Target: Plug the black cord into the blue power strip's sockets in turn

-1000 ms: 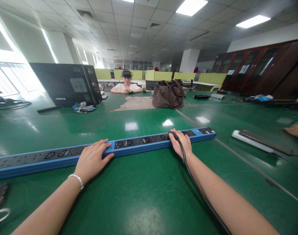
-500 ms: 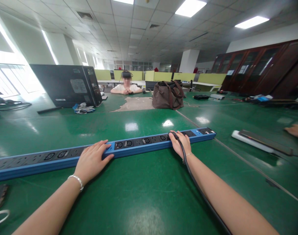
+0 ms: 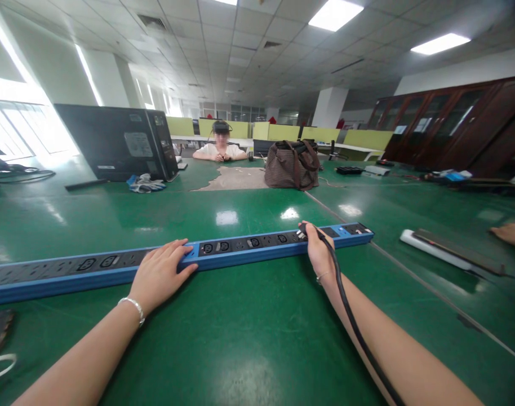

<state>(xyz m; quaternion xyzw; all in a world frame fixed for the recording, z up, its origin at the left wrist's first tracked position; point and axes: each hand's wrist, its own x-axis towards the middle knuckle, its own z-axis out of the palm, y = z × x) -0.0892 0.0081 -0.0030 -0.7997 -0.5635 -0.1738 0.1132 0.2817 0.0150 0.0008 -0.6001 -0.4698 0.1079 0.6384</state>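
A long blue power strip (image 3: 240,264) with black sockets lies across the green table. My left hand (image 3: 162,273) rests on it near the middle, fingers spread over the top and thumb along the front side. My right hand (image 3: 319,248) is closed on a black power plug (image 3: 305,229), just above the strip's right part. The plug's metal prongs show, pointing left, out of the sockets. From the plug a thick black cable (image 3: 346,304) runs down along my right forearm.
A brown bag (image 3: 289,166), gloves (image 3: 145,183) and a black computer case (image 3: 114,144) stand farther back. At right lie a white strip with a dark phone-like slab (image 3: 456,251) and another person's hand (image 3: 511,234). Someone (image 3: 221,148) sits across the table.
My right hand has lifted the plug off the strip's socket and turned it, so its prongs now show. The left hand stays in place on the strip.
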